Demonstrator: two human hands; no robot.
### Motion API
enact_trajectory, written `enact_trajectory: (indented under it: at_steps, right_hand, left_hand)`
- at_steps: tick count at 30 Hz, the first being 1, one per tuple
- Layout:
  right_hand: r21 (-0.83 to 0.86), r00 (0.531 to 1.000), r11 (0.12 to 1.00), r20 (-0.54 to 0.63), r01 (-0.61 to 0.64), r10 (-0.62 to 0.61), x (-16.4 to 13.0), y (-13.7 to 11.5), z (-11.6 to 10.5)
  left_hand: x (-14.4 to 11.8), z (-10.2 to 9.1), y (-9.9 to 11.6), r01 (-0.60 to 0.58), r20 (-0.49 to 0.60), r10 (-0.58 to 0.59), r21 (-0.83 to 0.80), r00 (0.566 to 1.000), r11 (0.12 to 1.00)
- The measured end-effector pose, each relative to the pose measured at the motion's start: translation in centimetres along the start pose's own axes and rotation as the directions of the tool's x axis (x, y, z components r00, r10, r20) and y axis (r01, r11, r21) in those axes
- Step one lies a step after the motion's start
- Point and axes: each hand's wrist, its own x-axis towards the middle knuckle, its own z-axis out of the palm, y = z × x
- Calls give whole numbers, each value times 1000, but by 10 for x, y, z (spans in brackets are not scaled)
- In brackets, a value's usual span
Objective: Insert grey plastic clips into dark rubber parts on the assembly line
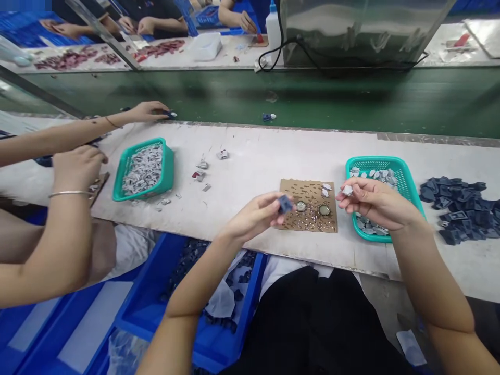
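Note:
My left hand (258, 214) pinches a small dark blue plastic part (285, 204) above the left edge of a brown cardboard sheet (289, 224). Between the fingertips of my right hand (375, 200) is a small white-grey plastic piece (347, 190). That hand hovers over the near-left side of a green basket (408, 182) with similar pale pieces inside, and partly hides them. On the cardboard are shiny wet-looking spots, two round caps (324, 210) and a couple of loose pale pieces (325, 190).
Dark blue parts (457, 208) are heaped at the right. Another green basket (167, 172) stands left, beside a co-worker's arms (74, 208). A green conveyor belt (219, 94) runs behind, carrying an assembled part (269, 117). A blue bin (156, 307) sits below the table's edge. More people work across.

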Motion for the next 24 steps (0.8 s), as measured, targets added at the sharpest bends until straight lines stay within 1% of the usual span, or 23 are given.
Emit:
enact_trajectory:
  at_steps: [3, 5, 7, 10, 12, 13, 14, 15, 17, 18, 20, 22, 24]
  right_hand:
    - [-24, 999, 999, 19, -26, 26, 6, 1, 4]
    - [-38, 999, 998, 15, -43, 44, 7, 3, 6]
    - [-49, 999, 998, 3, -38, 38, 5, 4, 7]
    - [-123, 998, 992, -41, 31, -37, 1, 6, 11]
    - [-242, 989, 965, -86, 100, -124, -1, 9, 14]
    - [-323, 978, 938, -116, 127, -172, -1, 11, 16]
    - [-418, 963, 896, -146, 149, -228, -2, 14, 17]
    - [-532, 942, 831, -167, 161, -290, -2, 16, 18]
    - [-735, 900, 660, -172, 154, -401, -3, 22, 20]
    - [-803, 885, 577, -153, 148, -440, -3, 24, 20]
    - [-885, 871, 442, -94, 149, -482, -3, 28, 18]
    - [-925, 866, 346, -39, 157, -498, -2, 30, 16]
    - [-955, 865, 255, 3, 151, -501, -1, 33, 15]
  left_hand:
    - [49, 13, 0, -10, 50, 16, -131, 999, 991]
    - [77, 20, 1, 31, 59, -19, -208, 998, 978]
    - [97, 23, 0, 83, 36, -76, -284, 996, 955]
    - [110, 22, -6, 137, -5, -151, -392, 989, 910]
    - [111, 19, -12, 146, -4, -164, -437, 986, 888]
    - [110, 18, -14, 144, 2, -160, -448, 987, 882]
    - [108, 17, -16, 140, 8, -153, -455, 988, 879]
    - [107, 16, -18, 135, 14, -145, -459, 989, 878]
    - [105, 15, -20, 126, 24, -130, -461, 991, 879]
    - [105, 14, -20, 117, 26, -118, -458, 993, 881]
    - [104, 13, -21, 88, 32, -82, -435, 996, 896]
    - [104, 13, -22, 52, 40, -39, -404, 998, 913]
    - [104, 12, -22, 41, 48, -24, -394, 999, 918]
